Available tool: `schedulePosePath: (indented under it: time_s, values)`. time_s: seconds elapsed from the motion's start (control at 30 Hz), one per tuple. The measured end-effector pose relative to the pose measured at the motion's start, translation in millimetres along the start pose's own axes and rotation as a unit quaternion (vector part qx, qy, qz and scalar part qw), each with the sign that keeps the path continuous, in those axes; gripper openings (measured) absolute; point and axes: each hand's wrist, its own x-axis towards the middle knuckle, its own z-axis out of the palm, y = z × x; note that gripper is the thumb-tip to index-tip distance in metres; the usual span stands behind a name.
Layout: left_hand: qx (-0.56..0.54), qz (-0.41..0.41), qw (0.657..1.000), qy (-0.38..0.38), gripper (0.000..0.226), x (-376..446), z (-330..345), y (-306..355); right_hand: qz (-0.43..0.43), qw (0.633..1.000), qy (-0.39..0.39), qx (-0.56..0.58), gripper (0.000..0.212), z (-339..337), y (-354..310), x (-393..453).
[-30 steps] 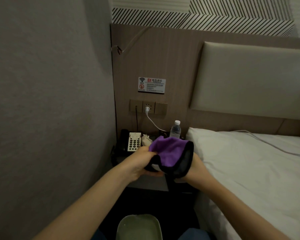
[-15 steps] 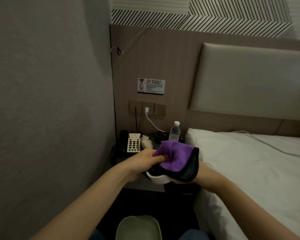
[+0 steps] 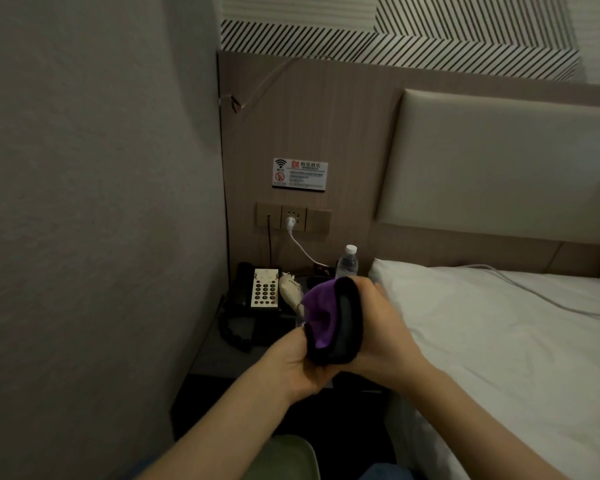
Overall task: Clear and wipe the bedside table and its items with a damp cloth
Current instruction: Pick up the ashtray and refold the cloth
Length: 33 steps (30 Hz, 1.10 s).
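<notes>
both my hands – left hand (image 3: 300,367), right hand (image 3: 383,336) – curl tight around the cloth (image 3: 329,320); a careless swipe could topple the water bottle (image 3: 347,263) beyond.

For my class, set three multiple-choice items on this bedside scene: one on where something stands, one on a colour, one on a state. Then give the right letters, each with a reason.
1. Where does the water bottle stand?
A. on the bed
B. at the back of the bedside table, beside the pillow
C. on the floor

2. What colour is the inner face of the cloth?
A. purple
B. yellow
C. white

3. What is the state of the wall socket?
A. covered with tape
B. nothing plugged in
C. a white plug sits in it

Key: 1 B, the bottle rises behind the hands next to the pillow; 2 A, purple shows inside the black edging; 3 C, a white cord runs down from the plug.
</notes>
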Motion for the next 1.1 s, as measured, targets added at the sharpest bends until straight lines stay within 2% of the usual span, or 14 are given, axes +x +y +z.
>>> schedulePosePath:
  time_s: [0.03,0.1,0.17,0.23,0.33,0.43,0.5,0.6,0.73,0.8,0.87,0.93,1.0,1.1]
  values:
    - [-0.007,-0.007,1.000,-0.005,0.032,-0.2,0.2,-1.1,-0.016,0.999,0.012,-0.046,0.088,2.1,-1.2,0.6]
    - [-0.003,-0.017,1.000,-0.005,0.034,0.6,-1.6,0.9,-0.003,0.998,0.002,-0.057,0.095,1.9,-3.9,2.1]
    - [0.029,-0.007,1.000,0.002,0.027,-0.2,-5.7,7.1,0.030,0.997,-0.067,0.031,0.097,-5.7,-2.6,4.6]
    - [0.101,0.038,0.994,0.030,0.020,-1.4,-14.2,16.9,0.078,0.972,-0.153,0.158,0.091,-16.1,3.1,6.8]
    - [0.261,0.089,0.959,0.072,0.024,-2.1,-25.3,25.3,0.139,0.936,-0.212,0.244,0.074,-27.4,12.1,8.9]
    - [0.295,0.060,0.951,0.070,0.018,-7.7,-22.8,24.0,0.132,0.936,-0.249,0.210,0.062,-29.1,12.2,12.6]
    - [0.242,0.004,0.969,0.052,0.019,-12.4,-21.3,24.0,0.150,0.916,-0.278,0.248,0.066,-27.0,8.4,11.9]
    - [0.151,-0.041,0.988,0.008,0.020,-17.8,-20.3,23.7,0.126,0.929,-0.248,0.245,0.071,-22.1,3.2,6.4]
    - [0.080,-0.008,0.997,0.012,0.018,-16.9,-20.1,16.1,0.096,0.950,-0.168,0.246,0.073,-12.1,-7.8,-7.2]
    - [0.094,0.028,0.995,0.032,0.015,-13.8,-20.4,15.1,0.106,0.950,-0.162,0.247,0.074,-10.4,-8.8,-11.2]
    - [0.147,0.053,0.987,0.034,0.016,-11.7,-17.7,13.3,0.163,0.911,-0.204,0.320,0.072,-16.9,-7.1,-11.0]
    - [0.186,0.074,0.979,0.040,0.018,-6.7,-17.7,11.4,0.221,0.859,-0.224,0.403,0.057,-24.5,-4.5,-10.4]
    - [0.226,0.074,0.971,0.005,0.015,-2.5,-19.4,11.0,0.258,0.850,-0.197,0.414,0.041,-26.9,-2.0,-9.5]
    - [0.292,0.056,0.955,0.009,0.019,-1.6,-24.7,18.5,0.330,0.808,-0.195,0.447,0.052,-22.8,1.0,-3.9]
